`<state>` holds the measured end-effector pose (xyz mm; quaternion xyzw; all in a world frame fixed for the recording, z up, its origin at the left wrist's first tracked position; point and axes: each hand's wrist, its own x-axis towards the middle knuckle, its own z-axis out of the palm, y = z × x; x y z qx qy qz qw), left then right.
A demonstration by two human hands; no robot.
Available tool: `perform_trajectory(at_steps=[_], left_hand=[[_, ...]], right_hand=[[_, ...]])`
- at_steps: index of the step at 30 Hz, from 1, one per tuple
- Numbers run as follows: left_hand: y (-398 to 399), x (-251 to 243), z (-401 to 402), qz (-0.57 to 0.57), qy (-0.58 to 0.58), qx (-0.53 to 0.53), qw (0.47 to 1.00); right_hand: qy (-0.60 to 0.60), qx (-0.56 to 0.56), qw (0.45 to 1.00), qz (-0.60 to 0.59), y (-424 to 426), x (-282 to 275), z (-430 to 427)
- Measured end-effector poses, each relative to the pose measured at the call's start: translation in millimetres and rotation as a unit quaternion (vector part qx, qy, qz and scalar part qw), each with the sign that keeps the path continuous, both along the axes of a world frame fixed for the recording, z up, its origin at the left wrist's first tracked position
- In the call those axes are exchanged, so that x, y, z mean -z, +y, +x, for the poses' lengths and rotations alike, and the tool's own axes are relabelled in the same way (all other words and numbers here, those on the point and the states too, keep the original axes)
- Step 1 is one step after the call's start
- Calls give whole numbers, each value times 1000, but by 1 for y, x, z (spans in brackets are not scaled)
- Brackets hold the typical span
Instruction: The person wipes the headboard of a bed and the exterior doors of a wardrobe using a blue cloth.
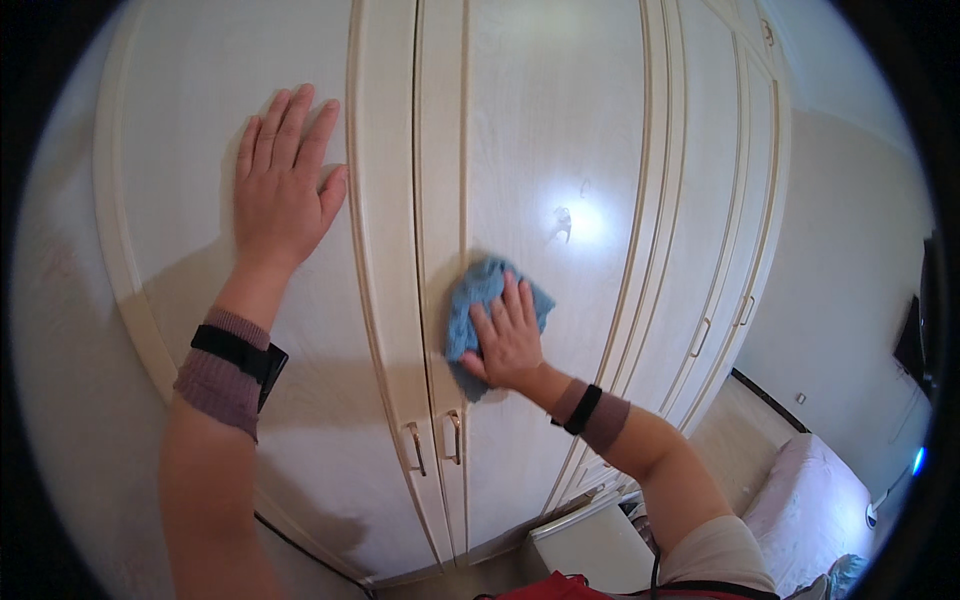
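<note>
My left hand [283, 180] lies flat against the left door panel [187, 90] of a pale wood wardrobe, fingers a little apart and nothing in it. Under my right hand [510, 337] is a crumpled blue cloth [480, 292], pressed to the wardrobe's right door [555, 97] beside the seam between the two doors. The cloth overlaps the raised moulding there. Below it, a left metal handle [416, 448] and a right metal handle [453, 437] flank the seam. Light glares off the right panel near a small mark [562, 223].
More wardrobe doors run off to the right, with a handle [701, 337] on one. A white box-like piece [592, 544] stands low by the wardrobe. A bed or padded seat with a pale pink cover [810, 502] is at lower right. A black cable [307, 551] runs along the lower left.
</note>
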<state>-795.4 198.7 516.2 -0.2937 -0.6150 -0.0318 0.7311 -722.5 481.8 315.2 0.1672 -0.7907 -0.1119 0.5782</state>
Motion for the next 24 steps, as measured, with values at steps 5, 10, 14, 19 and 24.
perform_trajectory(at_steps=[5, 10, 14, 19, 24], left_hand=[[-1, -1, 1, 1, -10, -12, 1000], [-2, -1, 2, -6, -18, -12, 1000], [-3, 1, 3, -2, -10, -4, 1000], [1, 2, 4, 3, -11, 5, 1000], [5, 0, 4, 9, -6, 17, 1000]], right_hand=[[26, -45, 999, 13, 3, -39, -7], [136, 4, 991, -5, 45, -174, -11], [214, 72, 969, -99, 129, -233, -5], [214, 289, 907, -220, 171, -256, -3], [291, 123, 936, -158, 90, -346, -36]])
